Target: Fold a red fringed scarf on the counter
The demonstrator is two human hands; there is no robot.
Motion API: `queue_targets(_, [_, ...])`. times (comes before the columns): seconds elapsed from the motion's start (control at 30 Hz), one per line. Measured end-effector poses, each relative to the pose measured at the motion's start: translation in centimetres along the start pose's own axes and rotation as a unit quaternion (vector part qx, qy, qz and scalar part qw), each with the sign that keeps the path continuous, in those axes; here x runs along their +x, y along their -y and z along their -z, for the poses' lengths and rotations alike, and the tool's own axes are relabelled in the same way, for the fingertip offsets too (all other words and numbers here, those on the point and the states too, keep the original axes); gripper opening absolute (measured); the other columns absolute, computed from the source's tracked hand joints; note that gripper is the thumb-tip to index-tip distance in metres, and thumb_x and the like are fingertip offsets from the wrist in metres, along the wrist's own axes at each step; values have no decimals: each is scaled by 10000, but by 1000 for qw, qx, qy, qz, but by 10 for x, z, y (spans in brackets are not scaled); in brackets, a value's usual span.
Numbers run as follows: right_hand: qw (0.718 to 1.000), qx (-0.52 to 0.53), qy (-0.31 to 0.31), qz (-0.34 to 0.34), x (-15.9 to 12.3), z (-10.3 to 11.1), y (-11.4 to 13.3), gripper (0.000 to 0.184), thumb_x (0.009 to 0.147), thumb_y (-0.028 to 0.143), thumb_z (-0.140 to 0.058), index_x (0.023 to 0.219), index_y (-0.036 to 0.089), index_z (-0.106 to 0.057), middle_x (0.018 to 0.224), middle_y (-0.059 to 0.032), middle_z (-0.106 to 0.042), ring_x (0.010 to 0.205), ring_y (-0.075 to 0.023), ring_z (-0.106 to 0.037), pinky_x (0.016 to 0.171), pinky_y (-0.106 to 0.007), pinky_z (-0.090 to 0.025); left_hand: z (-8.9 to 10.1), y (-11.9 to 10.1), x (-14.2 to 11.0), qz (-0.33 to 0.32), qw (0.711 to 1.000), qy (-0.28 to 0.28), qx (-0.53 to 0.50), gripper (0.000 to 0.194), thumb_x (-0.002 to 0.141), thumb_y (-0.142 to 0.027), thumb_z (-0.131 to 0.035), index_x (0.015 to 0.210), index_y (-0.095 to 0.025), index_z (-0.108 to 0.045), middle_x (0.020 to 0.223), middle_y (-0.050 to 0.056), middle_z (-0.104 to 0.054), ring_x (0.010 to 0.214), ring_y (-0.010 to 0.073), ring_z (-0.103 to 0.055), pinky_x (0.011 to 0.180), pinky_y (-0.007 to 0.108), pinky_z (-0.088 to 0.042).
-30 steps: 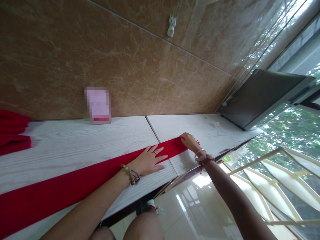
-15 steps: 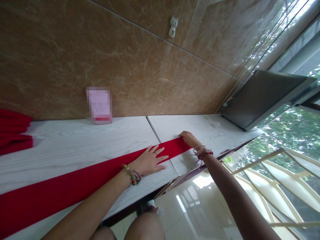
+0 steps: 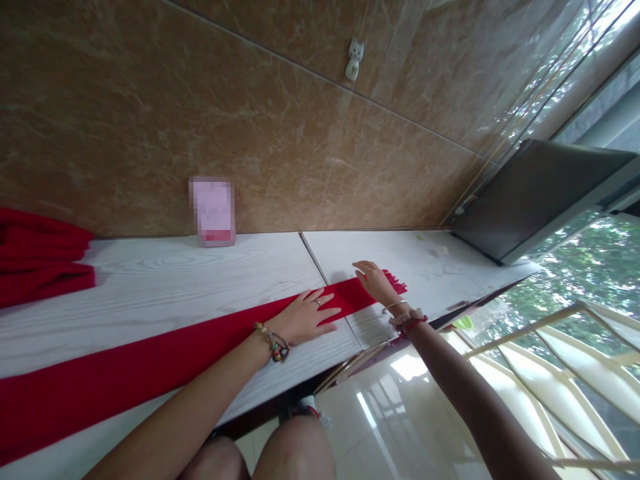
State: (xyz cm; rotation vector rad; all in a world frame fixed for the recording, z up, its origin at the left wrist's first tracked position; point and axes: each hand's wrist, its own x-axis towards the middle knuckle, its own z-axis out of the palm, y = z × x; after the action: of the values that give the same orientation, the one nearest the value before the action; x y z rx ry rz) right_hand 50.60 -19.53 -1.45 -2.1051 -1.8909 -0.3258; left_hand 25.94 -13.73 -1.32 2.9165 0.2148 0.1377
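Note:
A long red scarf [image 3: 165,350], folded into a narrow strip, stretches across the white wood-grain tabletop [image 3: 150,267] from the lower left. Its fringed end [image 3: 396,280] shows just past my right wrist. My left hand [image 3: 303,319] rests flat on the scarf with the fingers spread. Close to the fringed end, my right hand [image 3: 373,280] is over the scarf, palm down, its fingers stretched out and nothing gripped. Part of the scarf is hidden beneath both hands.
At the far left lies a bunched red cloth [image 3: 45,260]. A blurred pink box [image 3: 215,212] stands against the brown marbled wall [image 3: 240,133]. A dark panel-like object [image 3: 540,193] stands at the table's right end. A cream metal rack [image 3: 555,373] is at the right.
My right hand has opened from the scarf's end and shifted slightly left along it, and the fringe now shows. My left hand stays flat on the scarf. The view has shifted a little.

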Motion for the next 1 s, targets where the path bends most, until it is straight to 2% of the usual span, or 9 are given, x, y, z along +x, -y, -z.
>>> queue_targets(0.1, [997, 38, 46, 41, -5, -16, 29, 370, 898, 260, -368, 1236, 187, -498, 1264, -106, -521, 1206, -212, -429, 988, -430, -371, 6, 1, -9, 18, 1000, 21, 5, 474, 908, -483, -277, 1307, -260, -403, 1433, 81, -306, 1322, 228, -230, 1053, 413, -182])
queue_targets(0.2, [992, 16, 120, 20, -9, -19, 36, 406, 923, 303, -299, 1299, 217, -426, 1371, -89, -411, 1278, -228, -333, 1011, -484, -313, 12, 7, -32, 35, 998, 58, 16, 506, 903, -492, -286, 1343, -248, -342, 1456, 82, -247, 1333, 227, -199, 1057, 406, -175])
queue_targets(0.37, [989, -23, 147, 1, -6, -18, 16, 440, 931, 338, -232, 1343, 252, -362, 1420, -64, -332, 1303, -226, -283, 1025, -479, -282, 21, 25, -84, 52, 995, 82, 34, 515, 905, -481, -291, 1368, -256, -286, 1471, 74, -201, 1342, 212, -174, 1074, 393, -136])
queue_targets(0.47, [988, -36, 149, 4, -1, -22, 0, 448, 930, 361, -214, 1352, 278, -340, 1419, -53, -336, 1303, -224, -282, 1014, -471, -303, 25, 33, -104, 75, 993, 75, 52, 505, 911, -470, -284, 1371, -262, -279, 1470, 70, -206, 1342, 199, -172, 1076, 374, -131])
queue_targets(0.57, [986, -45, 160, 8, 5, -25, -13, 460, 929, 355, -201, 1363, 261, -323, 1425, -56, -323, 1306, -221, -274, 1018, -457, -305, 27, 38, -107, 82, 993, 65, 57, 491, 913, -468, -281, 1362, -270, -299, 1464, 62, -231, 1336, 185, -197, 1075, 362, -134])
queue_targets(0.8, [981, -58, 186, -6, 20, -18, -35, 480, 925, 331, -193, 1373, 201, -311, 1432, -81, -302, 1311, -219, -258, 1031, -432, -296, 28, 51, -96, 64, 996, 46, 45, 498, 916, -482, -239, 1355, -258, -312, 1462, 72, -231, 1331, 186, -212, 1067, 381, -151])
queue_targets(0.9, [980, -62, 186, -12, 23, -18, -45, 472, 922, 315, -206, 1365, 205, -324, 1421, -90, -320, 1301, -224, -281, 1016, -455, -313, 31, 57, -104, 86, 993, 64, 43, 499, 914, -475, -261, 1361, -257, -297, 1467, 73, -212, 1334, 199, -204, 1065, 390, -157])
queue_targets(1.0, [981, -68, 181, -20, 28, -18, -49, 445, 907, 278, -256, 1331, 224, -379, 1396, -95, -365, 1285, -251, -314, 991, -532, -312, 37, 61, -119, 110, 990, 79, 45, 515, 908, -471, -293, 1368, -242, -283, 1467, 81, -209, 1339, 208, -185, 1063, 385, -166])
